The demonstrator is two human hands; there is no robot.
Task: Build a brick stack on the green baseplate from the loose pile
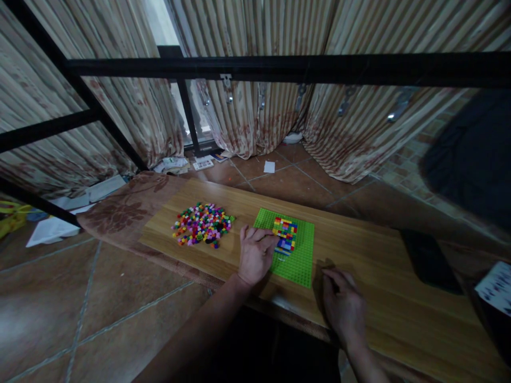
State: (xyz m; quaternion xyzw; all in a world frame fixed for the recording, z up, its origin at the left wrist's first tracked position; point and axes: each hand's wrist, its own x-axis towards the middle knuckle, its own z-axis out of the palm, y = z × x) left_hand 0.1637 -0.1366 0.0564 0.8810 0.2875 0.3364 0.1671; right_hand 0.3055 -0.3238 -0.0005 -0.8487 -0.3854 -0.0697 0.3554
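Note:
A green studded baseplate [301,266] lies on the wooden board. On it stands a block of small multicoloured bricks [285,230], with red, yellow and blue among them. My left hand [257,252] is over the plate's left side, its fingertips pinched together at the left edge of the built bricks. Whatever lies between those fingertips is too small or hidden to make out. To the right of the plate, my right hand [344,298] rests near the board with its fingers curled together; what they hold, if anything, does not show.
A pile of loose coloured bricks [203,223] lies to the left on the wooden board [247,202]. A dark flat phone-like object [431,260] is at the right. A black metal frame [255,68] crosses beyond, before striped curtains [255,117]. Papers [269,167] lie on the tiled floor.

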